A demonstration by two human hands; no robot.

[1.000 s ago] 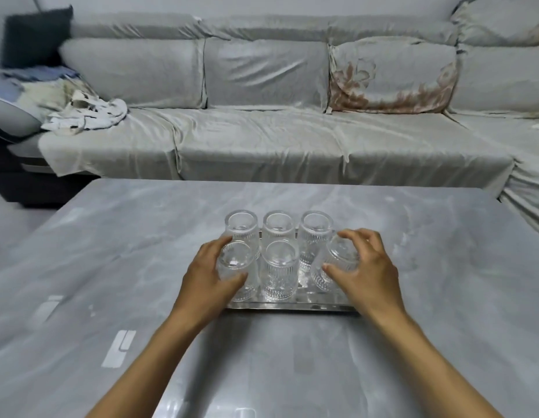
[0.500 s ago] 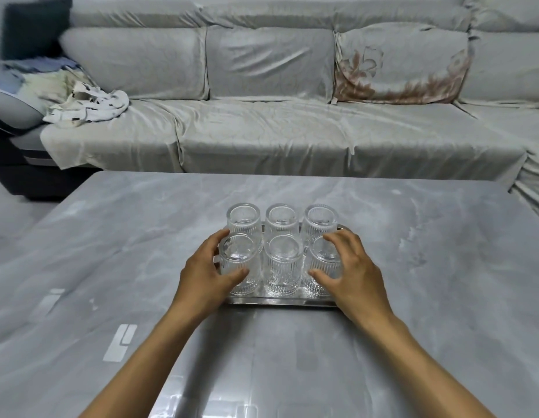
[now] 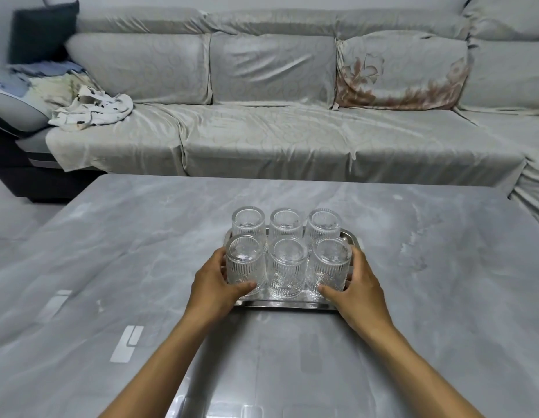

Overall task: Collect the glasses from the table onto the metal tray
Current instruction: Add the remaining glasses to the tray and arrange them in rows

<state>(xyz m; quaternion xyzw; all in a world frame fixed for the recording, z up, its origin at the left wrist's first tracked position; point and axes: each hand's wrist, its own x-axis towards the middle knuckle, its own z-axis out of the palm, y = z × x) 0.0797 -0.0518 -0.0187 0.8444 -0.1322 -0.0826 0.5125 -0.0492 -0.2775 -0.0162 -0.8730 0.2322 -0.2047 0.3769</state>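
Several ribbed clear glasses stand upside down in two rows on the metal tray (image 3: 288, 303) in the middle of the grey table. My left hand (image 3: 215, 285) wraps the front left glass (image 3: 245, 263). My right hand (image 3: 357, 289) wraps the front right glass (image 3: 331, 263). The front middle glass (image 3: 288, 268) stands between them, untouched. Both held glasses rest upright on the tray. A back row of three glasses (image 3: 285, 224) stands behind.
The grey marble-look table (image 3: 141, 251) stretches wide on both sides of the tray. A grey covered sofa (image 3: 277, 140) runs along the far side, with a crumpled white cloth (image 3: 93, 111) on its left seat.
The front right glass was tilted in my right hand; it now stands upright on the tray beside the others. Both hands have slid lower around the outer front glasses.
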